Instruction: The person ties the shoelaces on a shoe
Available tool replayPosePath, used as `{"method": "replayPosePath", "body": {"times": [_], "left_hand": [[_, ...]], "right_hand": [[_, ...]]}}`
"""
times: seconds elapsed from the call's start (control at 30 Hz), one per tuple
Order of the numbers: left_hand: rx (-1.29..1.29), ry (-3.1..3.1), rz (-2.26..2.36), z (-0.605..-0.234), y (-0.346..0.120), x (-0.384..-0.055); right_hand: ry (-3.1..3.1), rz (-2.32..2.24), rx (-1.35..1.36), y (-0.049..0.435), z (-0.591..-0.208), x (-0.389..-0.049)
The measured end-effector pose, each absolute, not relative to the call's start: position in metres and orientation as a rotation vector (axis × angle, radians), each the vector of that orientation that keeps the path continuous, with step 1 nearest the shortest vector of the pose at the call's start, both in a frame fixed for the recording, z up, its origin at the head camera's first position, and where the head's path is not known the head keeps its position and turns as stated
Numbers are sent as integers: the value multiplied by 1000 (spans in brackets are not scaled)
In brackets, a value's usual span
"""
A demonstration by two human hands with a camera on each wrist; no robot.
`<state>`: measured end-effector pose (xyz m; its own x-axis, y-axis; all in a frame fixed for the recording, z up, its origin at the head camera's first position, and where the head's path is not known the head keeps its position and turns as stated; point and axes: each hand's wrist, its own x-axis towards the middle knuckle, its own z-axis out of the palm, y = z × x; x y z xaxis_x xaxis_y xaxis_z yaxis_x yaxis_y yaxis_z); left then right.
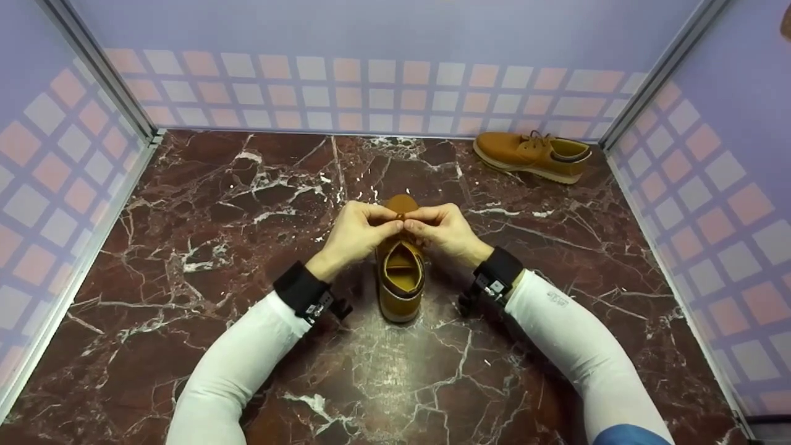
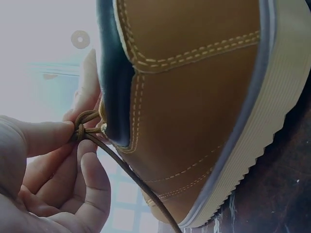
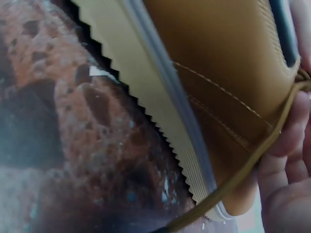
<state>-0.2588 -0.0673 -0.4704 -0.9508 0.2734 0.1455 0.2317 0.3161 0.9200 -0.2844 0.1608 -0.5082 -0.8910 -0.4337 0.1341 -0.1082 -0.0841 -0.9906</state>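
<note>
A tan leather shoe (image 1: 400, 307) stands on the floor with its heel toward me and its toe pointing away. Over its tongue, the left hand (image 1: 358, 233) pinches the brown shoelace (image 2: 81, 127) between thumb and fingers, right at a loop and knot. From the other side, the right hand (image 1: 450, 232) pinches the same lace, its fingertips close to the left ones. One loose lace end hangs down along the shoe's side in each wrist view. The fingers partly hide the knot in the head view.
A second tan shoe (image 1: 525, 154), its lace tied in front, lies near the back wall at the right. Purple panels with pink and white squares (image 1: 346, 74) enclose the dark red marbled floor (image 1: 216, 296) at the back and sides.
</note>
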Motion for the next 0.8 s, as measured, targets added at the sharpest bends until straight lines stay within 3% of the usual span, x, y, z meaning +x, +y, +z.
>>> {"method": "replayPosePath", "body": {"times": [0.33,0.8], "left_hand": [[444,2579,1711,-475,-68,-259],[448,2564,1761,-475,-61,-259]], "right_hand": [[2443,-2016,-935,150,-515,-276],[2937,-1877,-1137,145,-515,-269]]}}
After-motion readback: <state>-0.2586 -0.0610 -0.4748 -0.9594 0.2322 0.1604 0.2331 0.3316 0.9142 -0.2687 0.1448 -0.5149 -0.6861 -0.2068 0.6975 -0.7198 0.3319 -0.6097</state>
